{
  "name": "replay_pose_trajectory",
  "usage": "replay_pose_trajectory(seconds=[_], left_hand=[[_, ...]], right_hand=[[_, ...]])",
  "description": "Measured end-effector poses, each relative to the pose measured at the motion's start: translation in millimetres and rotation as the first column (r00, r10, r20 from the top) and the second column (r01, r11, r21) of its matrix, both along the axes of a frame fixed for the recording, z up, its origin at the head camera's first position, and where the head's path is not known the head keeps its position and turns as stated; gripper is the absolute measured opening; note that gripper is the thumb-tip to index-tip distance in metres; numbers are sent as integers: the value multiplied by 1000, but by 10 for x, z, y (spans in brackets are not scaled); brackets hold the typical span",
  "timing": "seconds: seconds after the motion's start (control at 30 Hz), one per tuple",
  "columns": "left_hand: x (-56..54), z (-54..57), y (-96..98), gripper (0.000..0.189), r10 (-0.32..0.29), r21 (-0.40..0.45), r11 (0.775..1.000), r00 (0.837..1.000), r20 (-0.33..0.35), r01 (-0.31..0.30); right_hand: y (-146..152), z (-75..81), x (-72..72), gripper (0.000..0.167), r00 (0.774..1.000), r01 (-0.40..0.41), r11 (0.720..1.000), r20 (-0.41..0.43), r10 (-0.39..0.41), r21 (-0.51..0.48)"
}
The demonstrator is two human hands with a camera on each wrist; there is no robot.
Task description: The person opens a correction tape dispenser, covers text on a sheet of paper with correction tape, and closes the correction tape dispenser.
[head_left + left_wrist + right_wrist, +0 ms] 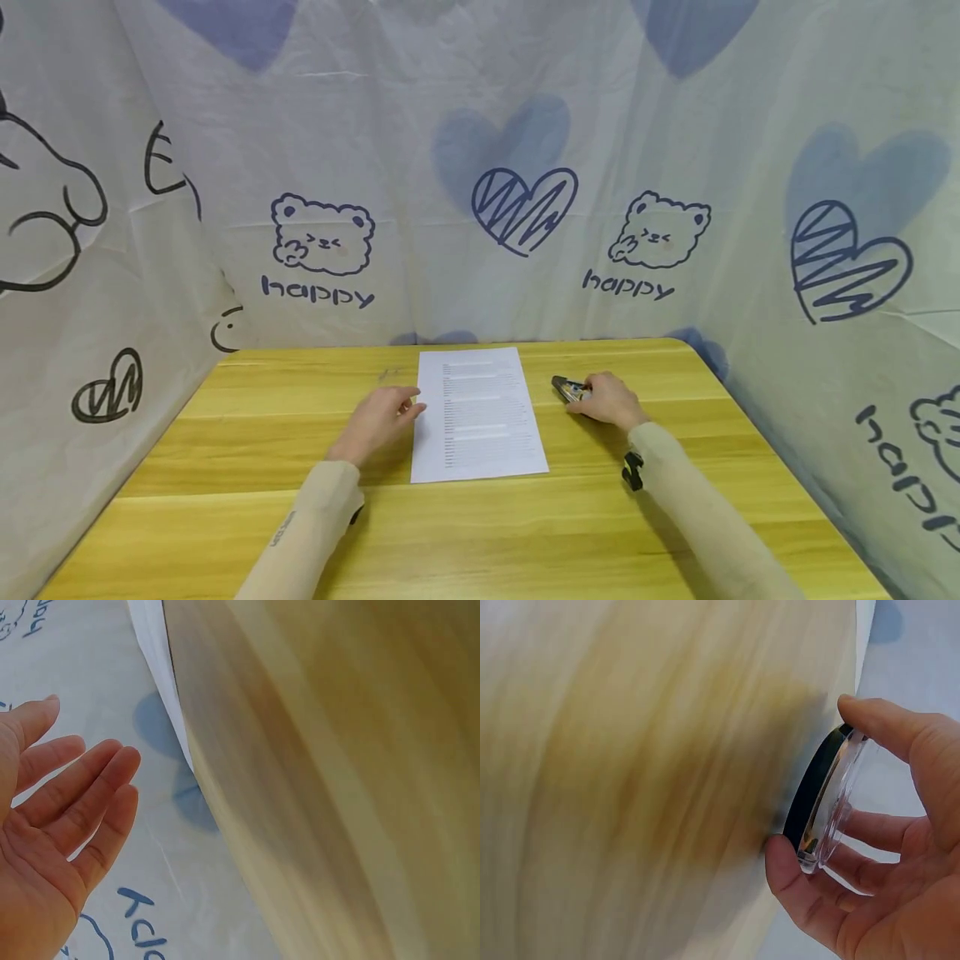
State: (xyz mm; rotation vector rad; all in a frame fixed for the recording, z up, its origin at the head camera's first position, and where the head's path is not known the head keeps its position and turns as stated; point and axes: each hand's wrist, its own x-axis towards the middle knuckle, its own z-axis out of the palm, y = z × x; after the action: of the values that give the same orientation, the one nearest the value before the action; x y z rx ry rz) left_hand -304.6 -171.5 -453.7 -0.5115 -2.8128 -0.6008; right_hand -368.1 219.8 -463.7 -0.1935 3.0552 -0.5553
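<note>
A printed sheet of paper (480, 417) lies on the table, with lines of small text and some whiter bands across it. My left hand (378, 421) is at the sheet's left edge; whether it touches the paper cannot be told. Its fingers are relaxed and hold nothing in the left wrist view, where the palm (45, 855) shows. To the right of the sheet, my right hand (611, 402) grips a correction tape (572, 390). The right wrist view shows thumb and fingers pinching its ends; the correction tape (821, 799) has a dark edge and a clear case.
The wooden table (480, 542) has a rounded far edge. A pale cloth (420, 250) printed with hearts and bears hangs behind it and on both sides. A faint grey mark (390, 374) shows left of the sheet. A black band (632, 472) is at the right wrist.
</note>
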Motion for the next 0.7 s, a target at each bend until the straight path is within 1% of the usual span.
replay_pose_trajectory(seconds=[0.2,0.3,0.4,0.57,0.7], left_hand=[[12,32,-137,37,61,45,997,997,41,-63],[1,48,-180,37,77,54,995,995,58,-80],[-11,52,-199,37,75,24,997,996,54,-77],[-12,28,-208,35,59,-59,997,998,32,-57],[-12,8,-217,35,50,-70,996,999,18,-48]], right_hand=[[188,24,5,67,998,45,999,35,-45,-11],[256,26,-6,68,997,71,998,44,-71,-1],[320,11,-24,68,994,100,995,50,-101,17],[418,-16,-39,66,988,137,989,62,-140,50],[475,-31,-48,65,984,154,985,74,-160,74]])
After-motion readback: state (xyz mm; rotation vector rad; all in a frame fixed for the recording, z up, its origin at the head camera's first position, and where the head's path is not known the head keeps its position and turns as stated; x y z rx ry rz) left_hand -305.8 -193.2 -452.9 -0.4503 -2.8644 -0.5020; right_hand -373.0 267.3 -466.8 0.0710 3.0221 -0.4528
